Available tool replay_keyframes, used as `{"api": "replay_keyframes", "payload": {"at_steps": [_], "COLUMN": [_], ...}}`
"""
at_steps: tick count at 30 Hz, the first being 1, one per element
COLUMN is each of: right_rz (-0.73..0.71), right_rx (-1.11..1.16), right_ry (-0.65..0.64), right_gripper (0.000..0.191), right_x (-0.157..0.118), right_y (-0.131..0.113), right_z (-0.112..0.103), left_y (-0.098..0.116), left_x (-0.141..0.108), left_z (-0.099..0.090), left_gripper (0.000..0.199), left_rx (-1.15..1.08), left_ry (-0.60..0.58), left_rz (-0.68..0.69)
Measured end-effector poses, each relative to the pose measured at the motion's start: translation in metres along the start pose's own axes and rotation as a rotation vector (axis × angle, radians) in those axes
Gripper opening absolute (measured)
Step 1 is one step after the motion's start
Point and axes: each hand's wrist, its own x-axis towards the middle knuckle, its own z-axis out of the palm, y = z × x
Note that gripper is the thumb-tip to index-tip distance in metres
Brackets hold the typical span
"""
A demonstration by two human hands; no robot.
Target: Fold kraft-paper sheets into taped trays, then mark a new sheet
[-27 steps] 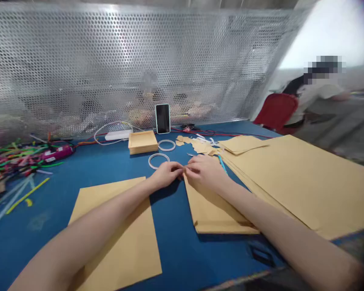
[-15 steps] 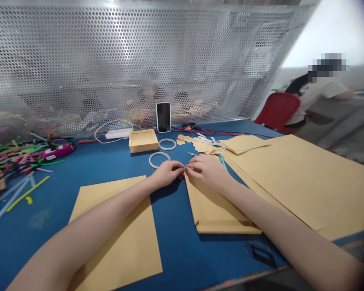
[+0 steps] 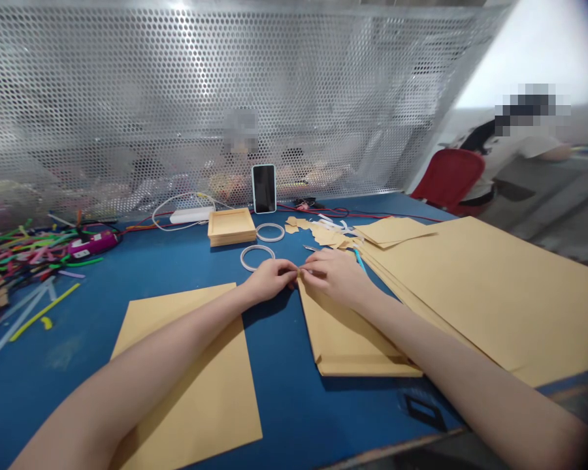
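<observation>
While both your hands work at its far left corner, the kraft-paper tray (image 3: pixel 343 339) lies flat on the blue tabletop (image 3: pixel 284 398), in front of you and right of centre. Its near edge is folded up into a low rim; your right forearm covers part of its floor. Your left hand (image 3: pixel 269 279) has its thumb and fingers narrowed, pinching at that corner; your right hand (image 3: pixel 337 275) pinches the corner from the other side, fingertips nearly meeting. The exact fold between them is hidden.

Toward the back sits a stack of small kraft trays (image 3: pixel 232 233), nested one upon another; the topmost shows a bare recessed floor inside a raised rim. Two white rings (image 3: pixel 247 267) lie just beside it. Beneath your left forearm is a flat kraft sheet (image 3: pixel 220 372). Larger kraft sheets (image 3: pixel 500 294) are layered at your right, near torn paper scraps (image 3: pixel 326 236).
</observation>
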Motion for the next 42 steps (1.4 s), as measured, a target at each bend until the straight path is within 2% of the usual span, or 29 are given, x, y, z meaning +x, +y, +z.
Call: {"api": "replay_keyframes", "payload": {"at_steps": [17, 26, 33, 37, 40, 42], "right_rz": [-0.024, -0.074, -0.044, 0.08, 0.296, 0.457], "right_rx": [-0.063, -0.219, -0.166, 0.0, 0.22, 0.363], "right_ry": [-0.003, -0.048, 0.013, 0.07, 0.151, 0.253], "right_gripper": [0.022, 0.025, 0.025, 0.023, 0.017, 0.012], "right_x": [0.0, 0.001, 0.0, 0.001, 0.0, -0.001], "right_y": [-0.001, -0.005, -0.002, -0.004, 0.002, 0.014], "right_z": [0.001, 0.0, 0.003, -0.002, -0.009, -0.012], "left_y": [0.0, 0.003, 0.006, 0.008, 0.007, 0.005], "left_x": [-0.001, -0.001, -0.001, -0.002, -0.001, 0.0], "left_z": [-0.002, -0.003, -0.002, -0.001, -0.001, -0.001], "left_gripper": [0.017, 0.017, 0.016, 0.014, 0.013, 0.012], "left_rx": [0.018, 0.013, -0.024, -0.064, -0.106, -0.137], "left_ry": [-0.009, -0.004, 0.014, 0.023, 0.045, 0.062], "left_rz": [0.003, -0.006, -0.021, -0.038, -0.067, -0.096]}}
